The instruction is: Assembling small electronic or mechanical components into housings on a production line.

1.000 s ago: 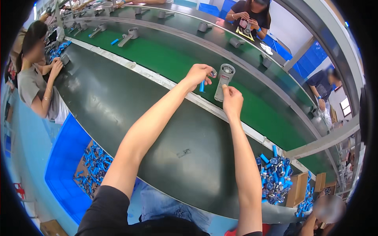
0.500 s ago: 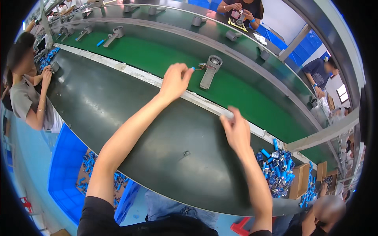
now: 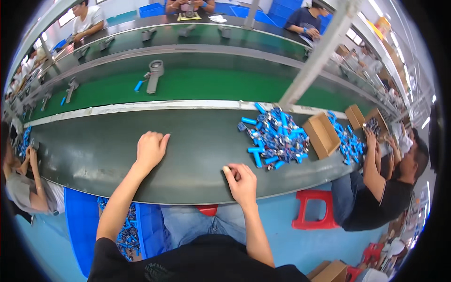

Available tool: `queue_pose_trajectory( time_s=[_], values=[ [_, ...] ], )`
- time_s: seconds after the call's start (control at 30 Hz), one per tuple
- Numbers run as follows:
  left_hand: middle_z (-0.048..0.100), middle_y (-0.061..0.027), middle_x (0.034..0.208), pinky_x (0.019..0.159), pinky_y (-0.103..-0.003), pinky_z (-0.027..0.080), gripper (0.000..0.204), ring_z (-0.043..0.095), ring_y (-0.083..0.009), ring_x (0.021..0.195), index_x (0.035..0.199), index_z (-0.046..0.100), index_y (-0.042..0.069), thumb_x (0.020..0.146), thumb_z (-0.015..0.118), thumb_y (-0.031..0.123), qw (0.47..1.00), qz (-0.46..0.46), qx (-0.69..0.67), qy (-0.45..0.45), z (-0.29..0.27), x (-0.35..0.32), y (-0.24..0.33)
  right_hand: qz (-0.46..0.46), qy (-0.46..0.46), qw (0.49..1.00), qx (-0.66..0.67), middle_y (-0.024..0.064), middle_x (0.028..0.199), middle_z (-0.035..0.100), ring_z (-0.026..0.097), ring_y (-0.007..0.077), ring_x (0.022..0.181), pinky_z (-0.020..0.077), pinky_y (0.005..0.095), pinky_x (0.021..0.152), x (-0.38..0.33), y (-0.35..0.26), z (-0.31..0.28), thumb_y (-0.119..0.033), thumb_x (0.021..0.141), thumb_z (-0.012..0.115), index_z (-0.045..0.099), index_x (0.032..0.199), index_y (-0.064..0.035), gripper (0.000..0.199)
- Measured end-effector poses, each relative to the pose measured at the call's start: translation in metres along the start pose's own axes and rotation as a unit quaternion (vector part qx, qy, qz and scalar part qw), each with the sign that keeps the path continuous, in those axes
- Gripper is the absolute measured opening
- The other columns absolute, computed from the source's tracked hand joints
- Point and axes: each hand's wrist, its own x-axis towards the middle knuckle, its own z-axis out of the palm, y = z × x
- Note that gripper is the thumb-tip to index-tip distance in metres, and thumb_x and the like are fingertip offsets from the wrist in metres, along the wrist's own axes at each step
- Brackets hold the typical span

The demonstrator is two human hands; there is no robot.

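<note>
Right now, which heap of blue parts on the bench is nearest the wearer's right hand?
The large heap left of the nearest cardboard box; a second heap lies beyond that box, a third heap far left, both farther from the right hand.

Factory, green conveyor belt [image 3: 211,84], workers [image 3: 389,199] alongside, heaped parts [image 3: 278,136]
</note>
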Motion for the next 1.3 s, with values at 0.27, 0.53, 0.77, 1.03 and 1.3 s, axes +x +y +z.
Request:
queue_pose_trajectory(
  time_s=[0.27, 0.53, 0.77, 1.03, 1.3],
  values=[
    [0.055, -0.0239, 0.136, 0.110, -0.047, 0.037, 0.042, 0.047, -0.0384, 0.131, 0.123, 0.067, 0.007, 0.096, 0.059, 0.040, 0.951, 0.178, -0.250, -0.043, 0.062, 0.102, 0.192, -0.097, 0.205, 0.966, -0.126, 0.0132, 0.099, 0.068, 0.061, 0.0303, 0.097, 0.0455, 0.0389, 0.092, 0.076, 0.047, -0.118, -0.021, 0.087, 0.074, 0.072, 0.099, -0.0045, 0.020],
    [0.057, -0.0164, 0.125, 0.102, -0.049, 0.038, 0.061, 0.054, -0.0339, 0.121, 0.138, 0.055, 0.016, 0.087, 0.063, 0.048, 0.939, 0.135, -0.279, -0.150, 0.119, 0.106, 0.242, 0.081, 0.029, 0.996, -0.028, 0.0174, 0.126, 0.064, 0.060, 0.0281, 0.119, 0.0438, 0.0373, 0.103, 0.095, 0.098, -0.137, -0.038, 0.090, 0.070, 0.062, 0.131, -0.0071, 0.052],
    [0.058, -0.0151, 0.117, 0.097, -0.045, 0.042, 0.048, 0.057, -0.0345, 0.110, 0.134, 0.056, 0.017, 0.089, 0.064, 0.033, 0.961, 0.067, -0.249, -0.103, 0.071, 0.066, 0.215, -0.046, -0.016, 0.994, -0.094, 0.0178, 0.127, 0.061, 0.060, 0.0325, 0.118, 0.0453, 0.0399, 0.101, 0.074, 0.084, -0.134, -0.032, 0.075, 0.084, 0.063, 0.128, -0.0050, 0.063],
    [0.048, -0.0217, 0.142, 0.108, -0.047, 0.035, 0.047, 0.046, -0.0383, 0.130, 0.141, 0.054, 0.019, 0.096, 0.058, 0.030, 0.987, 0.093, -0.130, 0.018, 0.071, 0.054, 0.185, 0.132, -0.032, 0.990, 0.032, 0.0113, 0.115, 0.068, 0.065, 0.0206, 0.100, 0.0507, 0.0337, 0.089, 0.097, 0.089, -0.170, -0.024, 0.083, 0.079, 0.071, 0.113, -0.0035, 0.037],
    [0.030, -0.0241, 0.156, 0.115, -0.056, 0.022, 0.059, 0.029, -0.0411, 0.145, 0.145, 0.051, 0.021, 0.094, 0.058, 0.051, 0.976, 0.179, -0.085, -0.086, 0.081, 0.040, 0.206, -0.146, -0.085, 0.964, -0.204, 0.0128, 0.133, 0.060, 0.049, 0.0337, 0.132, 0.0317, 0.0501, 0.112, 0.084, 0.075, -0.131, -0.026, 0.084, 0.075, 0.070, 0.117, -0.0109, 0.037]
  ],
)
